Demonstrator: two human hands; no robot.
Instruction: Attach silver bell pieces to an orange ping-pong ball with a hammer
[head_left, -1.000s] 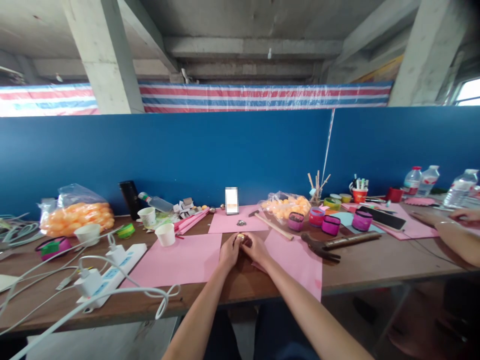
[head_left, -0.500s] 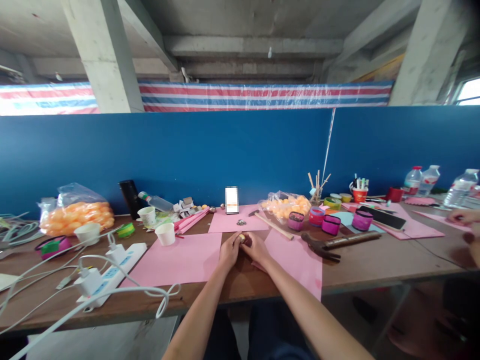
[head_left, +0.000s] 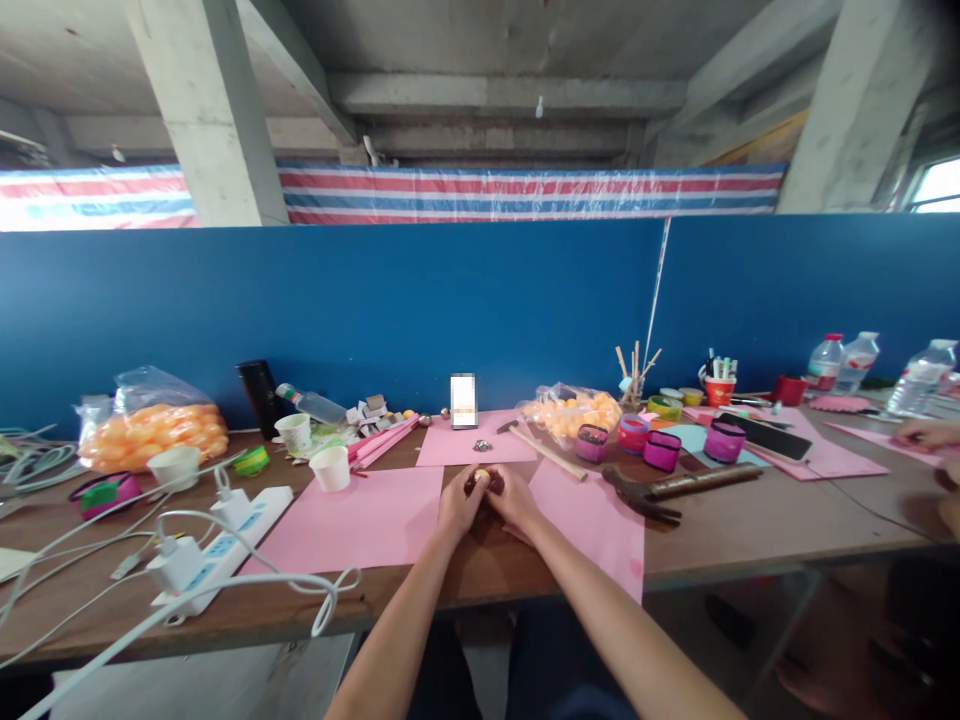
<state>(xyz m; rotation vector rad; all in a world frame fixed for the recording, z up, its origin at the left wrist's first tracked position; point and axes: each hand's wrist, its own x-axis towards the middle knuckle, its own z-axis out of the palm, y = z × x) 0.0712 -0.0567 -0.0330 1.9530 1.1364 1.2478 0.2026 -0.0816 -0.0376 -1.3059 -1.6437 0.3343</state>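
Observation:
My left hand (head_left: 457,500) and my right hand (head_left: 514,502) meet over the brown table (head_left: 487,575), close to its front edge. Pinched between the fingers of both is a small gold-coloured round piece (head_left: 481,477), too small to identify. The fingers cover part of it. Just beyond, a little heap of shiny metal bits (head_left: 482,445) lies on a pink sheet (head_left: 437,447). Other pink sheets, one on the left (head_left: 360,520) and one on the right (head_left: 592,520), flank my hands.
A claw hammer (head_left: 705,482) and a wooden-handled hammer (head_left: 551,451) lie to the right. A phone (head_left: 464,400) stands upright at the back. Paper cup (head_left: 331,468), power strip (head_left: 247,535) and cables are left; bagged orange balls (head_left: 574,410) lie behind. Another person's hand (head_left: 926,435) is far right.
The small gold-coloured piece has turned or shifted slightly between my fingers and shows rounder now. Both hands stay in nearly the same place.

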